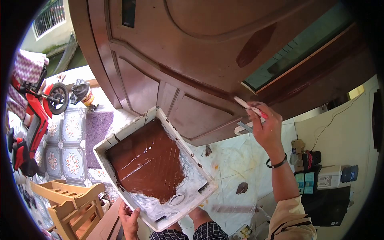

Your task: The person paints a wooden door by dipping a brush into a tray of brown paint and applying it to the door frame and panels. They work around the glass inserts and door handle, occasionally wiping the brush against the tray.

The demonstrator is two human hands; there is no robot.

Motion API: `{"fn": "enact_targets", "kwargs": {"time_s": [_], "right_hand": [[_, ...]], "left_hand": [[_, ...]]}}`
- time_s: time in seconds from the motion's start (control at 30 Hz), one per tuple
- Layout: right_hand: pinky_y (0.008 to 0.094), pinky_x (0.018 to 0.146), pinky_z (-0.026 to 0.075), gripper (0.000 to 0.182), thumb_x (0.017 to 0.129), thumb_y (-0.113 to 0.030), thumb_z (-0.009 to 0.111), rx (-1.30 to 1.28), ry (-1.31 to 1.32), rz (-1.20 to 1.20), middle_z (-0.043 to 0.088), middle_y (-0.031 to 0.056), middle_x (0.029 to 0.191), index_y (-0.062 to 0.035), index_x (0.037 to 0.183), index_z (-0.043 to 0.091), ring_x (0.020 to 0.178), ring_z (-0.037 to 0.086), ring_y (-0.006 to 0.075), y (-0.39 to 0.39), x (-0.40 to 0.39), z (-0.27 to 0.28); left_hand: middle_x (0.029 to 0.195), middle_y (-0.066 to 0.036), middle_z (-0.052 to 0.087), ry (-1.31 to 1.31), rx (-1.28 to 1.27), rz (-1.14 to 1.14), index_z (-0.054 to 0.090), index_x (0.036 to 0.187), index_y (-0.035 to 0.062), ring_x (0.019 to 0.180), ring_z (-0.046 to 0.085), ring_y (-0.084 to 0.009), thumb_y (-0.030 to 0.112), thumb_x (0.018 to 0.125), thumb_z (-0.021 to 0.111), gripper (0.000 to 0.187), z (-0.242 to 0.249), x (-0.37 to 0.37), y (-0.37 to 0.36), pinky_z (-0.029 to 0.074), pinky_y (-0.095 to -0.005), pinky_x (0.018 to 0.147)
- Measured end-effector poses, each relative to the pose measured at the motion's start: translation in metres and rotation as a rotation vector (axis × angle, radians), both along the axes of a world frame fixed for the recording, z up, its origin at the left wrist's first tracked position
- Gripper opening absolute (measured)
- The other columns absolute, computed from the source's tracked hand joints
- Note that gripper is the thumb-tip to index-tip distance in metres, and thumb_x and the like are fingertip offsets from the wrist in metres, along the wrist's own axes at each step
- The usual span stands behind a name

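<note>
My right hand is closed around a slim, pale-handled paintbrush with a red end. The brush's tip meets the moulding of a brown panelled wooden door. Darker, wet-looking brown runs along this moulding, and a dark patch shows higher on the door. My left hand grips the near left edge of a white paint tray, thumb over the rim. Glossy brown paint covers most of the tray's bottom, with white bare toward its near right side.
Left stand a red motorbike, a bucket with a black bag and a wooden rack. A purple mat lies on patterned tiles. Plastic sheeting covers the floor below the door. Boxes and a blue water bottle are at right.
</note>
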State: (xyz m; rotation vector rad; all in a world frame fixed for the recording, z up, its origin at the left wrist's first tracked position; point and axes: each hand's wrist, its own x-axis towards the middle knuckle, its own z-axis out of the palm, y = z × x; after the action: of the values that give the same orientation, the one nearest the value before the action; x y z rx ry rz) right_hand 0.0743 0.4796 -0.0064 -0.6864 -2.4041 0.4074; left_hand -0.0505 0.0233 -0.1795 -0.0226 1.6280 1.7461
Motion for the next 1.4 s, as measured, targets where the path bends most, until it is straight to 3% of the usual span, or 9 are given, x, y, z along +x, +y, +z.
{"fn": "enact_targets", "kwargs": {"time_s": [0.1,0.17,0.27,0.5,0.7,0.83,0.93,1.13,1.4], "right_hand": [[0.0336,0.068,0.054,0.009,0.088,-0.005,0.065,-0.082,0.013,0.071,0.070,0.0152,0.094,0.0025,0.093,0.063,0.079,0.069,0.0343,0.009,-0.014,-0.010],[0.0334,0.069,0.054,0.009,0.088,-0.005,0.065,-0.091,-0.054,0.045,0.070,0.0151,0.096,0.0025,0.093,0.063,0.080,0.069,0.0336,0.014,-0.013,-0.017],[0.0328,0.069,0.054,0.010,0.088,-0.005,0.064,0.207,-0.138,-0.015,0.070,0.0146,0.093,0.0021,0.095,0.064,0.079,0.070,0.0316,0.008,0.007,-0.007],[0.0338,0.064,0.053,0.009,0.089,-0.007,0.064,-0.219,-0.047,0.076,0.068,0.0152,0.085,-0.0002,0.095,0.065,0.073,0.069,0.0312,0.004,-0.040,-0.002],[0.0350,0.065,0.053,0.010,0.088,-0.007,0.065,0.087,-0.098,0.076,0.068,0.0167,0.085,0.0002,0.095,0.064,0.076,0.066,0.0375,0.007,-0.026,-0.016],[0.0374,0.067,0.054,0.011,0.088,-0.007,0.064,-0.056,-0.122,-0.036,0.068,0.0168,0.088,0.0011,0.095,0.063,0.076,0.067,0.0366,-0.008,-0.022,0.011],[0.0390,0.066,0.054,0.010,0.088,-0.006,0.064,-0.108,-0.035,0.123,0.068,0.0173,0.088,0.0008,0.095,0.062,0.075,0.067,0.0362,0.000,-0.043,0.000],[0.0391,0.064,0.054,0.009,0.087,-0.005,0.064,0.179,-0.180,0.038,0.068,0.0185,0.088,0.0019,0.094,0.062,0.075,0.067,0.0358,0.003,-0.035,-0.016],[0.0369,0.070,0.055,0.012,0.086,-0.004,0.065,0.007,0.144,0.341,0.070,0.0169,0.093,0.0001,0.097,0.066,0.080,0.068,0.0345,-0.005,-0.123,-0.033]], "left_hand": [[0.087,0.001,0.059,0.049,-0.004,0.064,0.052,0.114,0.0010,0.072,0.054,-0.0048,0.002,0.079,0.066,0.038,0.011,0.004,0.014,0.041,-0.0189,0.062],[0.087,0.001,0.059,0.065,0.001,0.043,0.052,0.115,0.0006,0.071,0.053,-0.0048,0.002,0.079,0.066,0.038,0.006,0.003,0.010,0.041,-0.0188,0.062],[0.086,0.001,0.059,0.055,0.009,0.051,0.052,0.115,0.0003,0.071,0.053,-0.0047,0.003,0.079,0.067,0.039,0.005,0.002,0.008,0.040,-0.0187,0.062],[0.085,0.000,0.058,0.028,0.029,0.074,0.053,0.113,0.0005,0.070,0.052,-0.0046,0.003,0.078,0.066,0.038,0.004,0.005,0.010,0.041,-0.0188,0.061],[0.088,-0.001,0.060,0.043,0.035,0.054,0.053,0.117,-0.0007,0.070,0.054,-0.0051,0.004,0.079,0.068,0.042,0.003,0.002,0.008,0.042,-0.0194,0.060],[0.089,-0.001,0.061,0.023,0.048,0.069,0.052,0.118,-0.0015,0.071,0.055,-0.0056,0.003,0.080,0.068,0.042,0.004,0.003,0.010,0.043,-0.0193,0.060],[0.089,-0.002,0.062,0.013,0.040,0.061,0.052,0.119,-0.0020,0.072,0.056,-0.0060,0.002,0.079,0.067,0.042,0.004,0.004,0.007,0.044,-0.0193,0.061],[0.093,-0.002,0.062,0.000,0.031,0.105,0.051,0.121,-0.0029,0.077,0.059,-0.0065,-0.002,0.079,0.065,0.044,0.013,0.005,0.015,0.046,-0.0196,0.068],[0.095,-0.003,0.063,-0.034,0.063,0.095,0.051,0.122,-0.0033,0.079,0.060,-0.0068,-0.004,0.079,0.064,0.045,0.010,0.008,0.011,0.047,-0.0198,0.070]]}}
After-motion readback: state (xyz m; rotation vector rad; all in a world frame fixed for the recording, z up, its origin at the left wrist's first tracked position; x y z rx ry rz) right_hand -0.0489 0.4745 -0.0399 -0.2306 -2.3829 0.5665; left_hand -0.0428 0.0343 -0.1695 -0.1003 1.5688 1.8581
